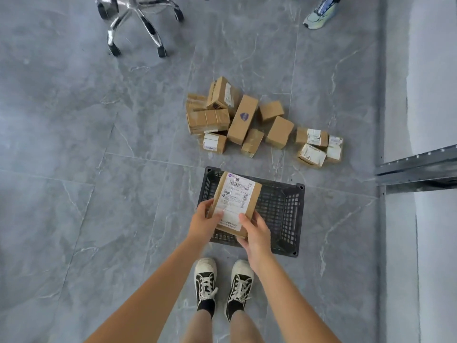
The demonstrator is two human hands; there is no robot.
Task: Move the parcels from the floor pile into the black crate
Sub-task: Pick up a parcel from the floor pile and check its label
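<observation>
Left hand (204, 220) and right hand (254, 233) both grasped a labelled parcel (236, 199) above the black crate (284, 209); the pile (249, 122) lay beyond it.

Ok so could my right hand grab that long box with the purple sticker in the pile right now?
Probably not yet. The right hand and the left hand both grip the labelled parcel over the black crate. The purple-sticker box lies uncovered in the pile beyond the crate; it looks like a lean or step forward.
</observation>
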